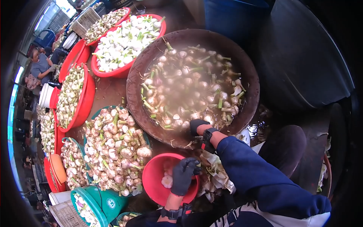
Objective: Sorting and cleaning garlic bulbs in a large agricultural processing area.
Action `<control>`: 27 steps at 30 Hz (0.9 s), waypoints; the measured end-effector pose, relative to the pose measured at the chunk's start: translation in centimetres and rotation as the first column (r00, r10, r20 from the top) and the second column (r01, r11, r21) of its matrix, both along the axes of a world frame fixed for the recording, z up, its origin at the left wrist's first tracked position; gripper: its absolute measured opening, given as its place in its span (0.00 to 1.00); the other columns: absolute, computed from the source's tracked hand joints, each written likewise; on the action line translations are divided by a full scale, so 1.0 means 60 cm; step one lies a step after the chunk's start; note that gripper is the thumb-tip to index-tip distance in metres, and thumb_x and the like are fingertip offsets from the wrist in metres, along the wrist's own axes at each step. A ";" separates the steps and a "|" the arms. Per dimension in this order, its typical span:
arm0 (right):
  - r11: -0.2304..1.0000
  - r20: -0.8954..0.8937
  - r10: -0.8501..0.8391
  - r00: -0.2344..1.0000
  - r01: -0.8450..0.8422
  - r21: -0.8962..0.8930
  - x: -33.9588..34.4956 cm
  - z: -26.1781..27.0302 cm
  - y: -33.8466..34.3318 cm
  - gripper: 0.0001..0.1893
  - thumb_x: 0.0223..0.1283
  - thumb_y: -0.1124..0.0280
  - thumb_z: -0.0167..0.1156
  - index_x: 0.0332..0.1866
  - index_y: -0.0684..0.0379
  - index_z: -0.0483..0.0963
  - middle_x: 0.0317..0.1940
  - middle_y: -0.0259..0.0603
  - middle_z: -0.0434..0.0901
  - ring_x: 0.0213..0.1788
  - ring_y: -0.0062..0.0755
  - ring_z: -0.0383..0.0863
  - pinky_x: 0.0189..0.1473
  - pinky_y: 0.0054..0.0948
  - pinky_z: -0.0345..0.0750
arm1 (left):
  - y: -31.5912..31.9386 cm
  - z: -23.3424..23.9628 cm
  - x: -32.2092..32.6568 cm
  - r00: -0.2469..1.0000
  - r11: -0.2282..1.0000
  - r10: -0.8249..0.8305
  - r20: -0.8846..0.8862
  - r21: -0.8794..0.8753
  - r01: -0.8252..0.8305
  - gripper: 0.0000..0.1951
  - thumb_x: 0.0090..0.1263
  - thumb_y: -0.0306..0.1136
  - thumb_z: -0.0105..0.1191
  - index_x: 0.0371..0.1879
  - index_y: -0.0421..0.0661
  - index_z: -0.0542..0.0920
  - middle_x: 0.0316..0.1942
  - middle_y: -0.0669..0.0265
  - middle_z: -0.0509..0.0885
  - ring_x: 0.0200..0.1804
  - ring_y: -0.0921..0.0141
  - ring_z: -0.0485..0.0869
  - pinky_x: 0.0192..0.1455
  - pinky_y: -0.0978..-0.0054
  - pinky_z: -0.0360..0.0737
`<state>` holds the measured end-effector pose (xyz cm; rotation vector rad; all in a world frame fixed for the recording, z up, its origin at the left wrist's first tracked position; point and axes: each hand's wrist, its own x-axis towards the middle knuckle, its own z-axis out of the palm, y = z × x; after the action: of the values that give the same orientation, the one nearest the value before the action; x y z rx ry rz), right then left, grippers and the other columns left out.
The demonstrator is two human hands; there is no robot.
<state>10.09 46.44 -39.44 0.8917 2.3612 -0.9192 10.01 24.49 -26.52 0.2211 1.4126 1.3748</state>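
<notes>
A large brown basin [132,85] holds murky water with many garlic bulbs [187,82] and cut green stems afloat. My right hand [198,126], in a black glove, reaches over the basin's near rim beside the closest bulbs; its fingers are partly hidden, so its hold cannot be told. Above a red bucket [150,181] is my left hand [183,176], also black-gloved, with bent fingers; whether something is between them cannot be told. A few peeled garlic bulbs [167,181] lie inside that bucket. Dry garlic husks [217,170] are heaped between the bucket and my right sleeve.
Unwashed garlic [113,153] fills a green tub left of the bucket. A red tub [119,73] of white garlic stands behind. More red tubs, a green bucket [113,201] and a seated person [41,66] are at the left; a large dark container [300,56] is at the right.
</notes>
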 end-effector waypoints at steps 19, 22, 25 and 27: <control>0.951 -0.807 -0.091 0.584 0.291 0.104 0.155 0.265 -0.108 0.14 0.45 0.69 0.62 0.41 0.55 0.79 0.39 0.43 0.79 0.42 0.44 0.78 0.45 0.37 0.75 | 0.016 0.037 -0.014 0.966 0.942 0.259 -0.010 0.223 -0.250 0.17 0.67 0.20 0.44 0.55 0.38 0.66 0.49 0.56 0.75 0.49 0.61 0.79 0.47 0.64 0.83; 0.944 -0.829 -0.183 0.529 0.330 0.001 0.153 0.290 -0.142 0.10 0.44 0.64 0.65 0.32 0.56 0.81 0.27 0.41 0.80 0.31 0.43 0.80 0.36 0.36 0.76 | 0.010 0.017 -0.013 0.932 0.951 0.276 -0.237 0.206 -0.229 0.17 0.65 0.17 0.45 0.53 0.38 0.68 0.47 0.60 0.76 0.47 0.67 0.79 0.47 0.69 0.82; 0.904 -0.854 -0.174 0.490 0.423 0.058 0.151 0.281 -0.167 0.10 0.43 0.64 0.65 0.31 0.57 0.80 0.27 0.41 0.79 0.30 0.42 0.80 0.34 0.35 0.76 | 0.008 0.009 -0.007 0.849 0.958 0.279 -0.449 0.197 -0.210 0.16 0.63 0.17 0.48 0.51 0.39 0.71 0.46 0.63 0.77 0.46 0.72 0.78 0.47 0.73 0.80; 0.895 -0.872 -0.142 0.468 0.437 0.089 0.150 0.272 -0.172 0.09 0.43 0.66 0.65 0.30 0.58 0.80 0.26 0.41 0.79 0.30 0.40 0.79 0.33 0.34 0.76 | 0.008 0.007 -0.003 0.791 0.960 0.277 -0.545 0.186 -0.209 0.16 0.62 0.17 0.50 0.49 0.39 0.72 0.45 0.64 0.77 0.45 0.73 0.77 0.47 0.75 0.79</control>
<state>19.11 36.14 -23.13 1.1816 3.3485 -1.4066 9.86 24.95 -26.09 0.5825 1.9057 1.6934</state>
